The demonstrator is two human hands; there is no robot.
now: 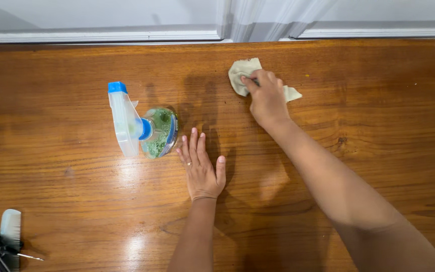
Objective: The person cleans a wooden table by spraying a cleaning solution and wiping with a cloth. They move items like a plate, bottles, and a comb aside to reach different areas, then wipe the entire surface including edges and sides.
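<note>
Spray bottle (pixel 147 128) holds green liquid (upright).

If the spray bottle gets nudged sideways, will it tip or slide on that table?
The spray bottle stands upright with its trigger head overhanging one side, so it probably tips toward that side. The wooden table looks glossy, so a low push may slide it.

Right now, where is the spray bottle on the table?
In the head view, the spray bottle stands on the wooden table, left of centre, just beside the fingertips of the flat left hand.
</note>
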